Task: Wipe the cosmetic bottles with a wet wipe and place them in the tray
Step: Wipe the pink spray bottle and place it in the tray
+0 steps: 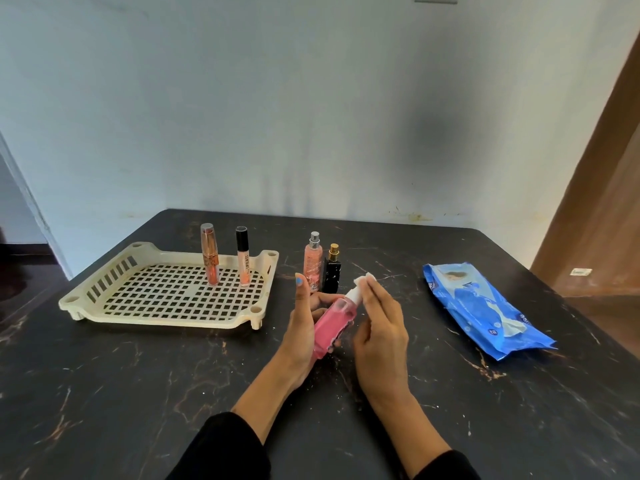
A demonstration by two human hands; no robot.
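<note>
**A:** Look at that grip: the left hand (304, 327) is wrapped round the body of the pink bottle (330, 327), thumb up, fingers curled underneath, holding it tilted just above the dark table (138, 393). The right hand (379, 327) pinches a small folded wet wipe (363, 279) at the fingertips and works it against the bottle's white cap.

**B:** And where does it all stand?

**A:** Two tubes are already upright in the cream tray (86, 299): an orange lipstick tube (210, 254) and a black-capped lip gloss (243, 256). Two more wait outside, just beyond the hands: a peach spray bottle (313, 259) and, just beside it, a small black perfume bottle (332, 271). The blue wipe packet (485, 306) lies well off to the right.

**B:** How will that pink one handle?

**A:** Light, I'd say, and stiff enough to take a squeeze, but a damp, smooth surface will turn slippery. Hold the flat body, not the cap, which might pull off. The tray's open grid could tip narrow bases, so I'd set it down square.
</note>
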